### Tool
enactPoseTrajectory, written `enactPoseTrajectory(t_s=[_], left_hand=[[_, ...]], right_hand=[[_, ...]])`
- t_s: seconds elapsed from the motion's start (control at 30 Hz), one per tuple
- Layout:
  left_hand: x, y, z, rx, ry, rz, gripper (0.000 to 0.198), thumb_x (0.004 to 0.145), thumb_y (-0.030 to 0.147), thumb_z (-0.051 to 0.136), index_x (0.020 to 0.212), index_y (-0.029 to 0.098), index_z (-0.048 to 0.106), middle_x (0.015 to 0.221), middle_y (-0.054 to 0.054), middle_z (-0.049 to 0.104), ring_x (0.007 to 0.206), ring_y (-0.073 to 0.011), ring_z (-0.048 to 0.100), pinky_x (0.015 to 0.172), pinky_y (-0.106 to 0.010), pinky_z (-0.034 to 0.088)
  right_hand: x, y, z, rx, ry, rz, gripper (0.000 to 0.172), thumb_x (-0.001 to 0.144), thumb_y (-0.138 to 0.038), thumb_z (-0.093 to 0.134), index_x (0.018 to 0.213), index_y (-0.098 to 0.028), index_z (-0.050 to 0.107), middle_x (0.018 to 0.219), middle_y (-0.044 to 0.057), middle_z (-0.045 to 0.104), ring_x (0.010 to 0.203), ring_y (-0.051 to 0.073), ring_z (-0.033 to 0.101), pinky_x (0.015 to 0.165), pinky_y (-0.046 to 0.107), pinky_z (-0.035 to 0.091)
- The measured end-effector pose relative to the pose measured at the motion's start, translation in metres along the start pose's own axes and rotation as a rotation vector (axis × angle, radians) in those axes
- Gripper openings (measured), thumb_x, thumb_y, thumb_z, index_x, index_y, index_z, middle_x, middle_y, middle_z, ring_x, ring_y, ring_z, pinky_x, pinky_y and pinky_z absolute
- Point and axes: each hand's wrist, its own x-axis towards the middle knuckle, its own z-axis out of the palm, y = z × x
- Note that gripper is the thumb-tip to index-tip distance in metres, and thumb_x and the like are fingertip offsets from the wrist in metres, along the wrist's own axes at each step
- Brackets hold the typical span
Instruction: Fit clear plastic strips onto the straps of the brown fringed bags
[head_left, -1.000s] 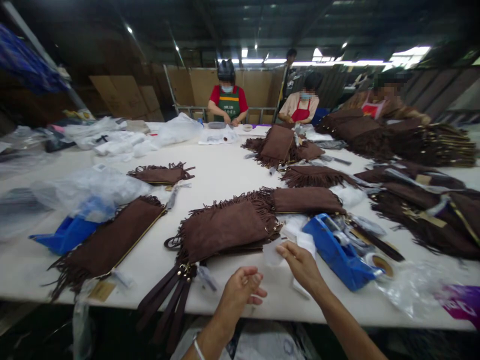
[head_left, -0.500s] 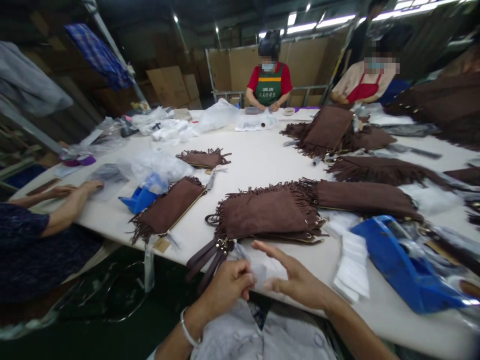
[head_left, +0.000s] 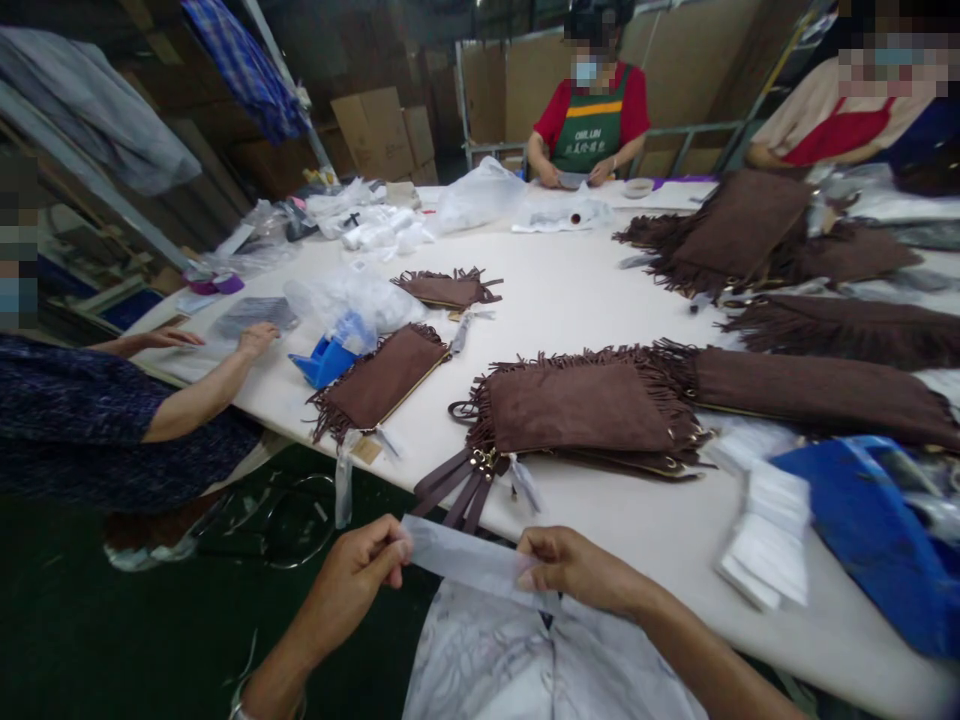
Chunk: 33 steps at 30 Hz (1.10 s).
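Note:
A translucent plastic strip [head_left: 461, 557], perhaps a small flat bag, is stretched between my two hands over my lap at the table's edge. My left hand [head_left: 364, 575] pinches its left end between thumb and fingers. The other end is gripped by my right hand [head_left: 574, 570]. Just beyond them lies a stack of brown fringed bags [head_left: 581, 410], with dark straps [head_left: 459, 490] hanging over the edge. A small plastic-wrapped piece [head_left: 526, 484] sticks out from under the stack's front.
Blue bins stand at the right [head_left: 870, 530] and left [head_left: 324, 360]. White folded sheets [head_left: 769, 535] lie near the right bin. Another fringed bag [head_left: 390, 378] rests at the left. A co-worker's hands [head_left: 257, 340] touch clear plastic; other people work across the white table [head_left: 555, 285].
My hands have moved apart, and the right one has closed on the plastic strip, now pulled flat between them. The camera view has shifted, so the table contents sit differently.

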Motion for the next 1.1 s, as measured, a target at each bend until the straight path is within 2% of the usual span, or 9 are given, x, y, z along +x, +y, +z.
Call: enactPoseTrajectory(t_s=[0.17,0.33,0.4,0.5,0.57,0.63,0.7,0.9,1.1], left_hand=[[-0.011,-0.039,-0.004,-0.098,0.018,-0.112,0.03,0.087,0.046,0.05,0.077,0.019,0.058,0.06,0.004,0.057,0.061,-0.0144,0.053,0.063,-0.024,0.039],[-0.02,-0.079,-0.002,0.018,-0.107,-0.245,0.029,0.086,0.042,0.048,0.074,0.017,0.058,0.065,-0.002,0.061,0.063,-0.0188,0.059,0.062,-0.028,0.044],[-0.022,-0.076,0.005,0.281,0.008,-0.251,0.023,0.083,0.034,0.049,0.083,0.014,0.062,0.081,-0.01,0.066,0.079,-0.0264,0.063,0.074,-0.037,0.046],[-0.02,-0.044,0.024,0.447,0.197,-0.069,0.037,0.084,0.031,0.051,0.116,0.015,0.059,0.122,-0.017,0.06,0.116,-0.032,0.053,0.1,-0.046,0.035],[-0.015,-0.017,0.042,0.259,0.074,0.09,0.042,0.084,0.032,0.054,0.124,0.022,0.055,0.131,-0.01,0.056,0.123,-0.0267,0.048,0.105,-0.039,0.031],[-0.007,0.002,0.058,0.034,-0.146,0.139,0.033,0.08,0.028,0.058,0.112,0.022,0.063,0.117,-0.007,0.064,0.109,-0.0242,0.057,0.095,-0.032,0.039],[0.001,0.008,0.07,-0.101,-0.242,0.098,0.017,0.076,0.025,0.062,0.09,0.018,0.068,0.091,-0.004,0.069,0.087,-0.0216,0.061,0.077,-0.028,0.043],[0.014,-0.013,0.078,-0.166,-0.14,0.018,0.008,0.073,0.023,0.065,0.072,0.016,0.064,0.071,0.0,0.064,0.071,-0.0168,0.056,0.064,-0.025,0.036],[0.01,-0.032,0.076,-0.155,-0.05,-0.017,0.024,0.083,0.033,0.057,0.066,0.016,0.058,0.062,0.003,0.054,0.063,-0.014,0.048,0.058,-0.025,0.03]], right_hand=[[-0.002,0.021,0.002,-0.115,0.069,0.063,0.015,0.07,-0.028,0.069,0.076,-0.015,0.065,0.069,-0.002,0.063,0.066,0.013,0.054,0.06,0.021,0.04],[-0.004,0.023,0.007,-0.397,0.213,0.032,0.009,0.074,-0.025,0.065,0.076,-0.016,0.068,0.068,-0.001,0.065,0.066,0.014,0.056,0.058,0.021,0.037],[-0.004,0.015,0.016,-0.518,0.26,-0.005,0.008,0.076,-0.023,0.062,0.077,-0.018,0.068,0.071,0.0,0.067,0.067,0.015,0.057,0.059,0.021,0.036],[-0.002,-0.002,0.033,-0.665,0.244,-0.075,0.008,0.078,-0.022,0.06,0.076,-0.019,0.068,0.071,0.0,0.068,0.065,0.015,0.058,0.059,0.022,0.034],[0.001,-0.013,0.043,-0.718,0.19,-0.127,0.009,0.078,-0.02,0.059,0.076,-0.021,0.067,0.073,0.0,0.068,0.065,0.015,0.058,0.058,0.022,0.033],[0.004,-0.02,0.049,-0.754,0.166,-0.162,0.01,0.078,-0.018,0.058,0.076,-0.021,0.067,0.075,0.0,0.068,0.067,0.015,0.059,0.059,0.022,0.032],[0.007,-0.022,0.048,-0.776,0.193,-0.158,0.009,0.077,-0.018,0.058,0.075,-0.021,0.067,0.073,0.0,0.068,0.067,0.015,0.059,0.059,0.023,0.031],[0.014,-0.004,0.041,-0.443,0.283,-0.08,0.004,0.076,-0.023,0.062,0.078,-0.019,0.063,0.071,-0.002,0.064,0.066,0.014,0.056,0.057,0.021,0.034],[0.029,0.003,0.057,-0.323,0.37,-0.033,0.022,0.084,-0.03,0.055,0.066,-0.018,0.061,0.063,-0.001,0.064,0.059,0.013,0.056,0.057,0.022,0.036]])
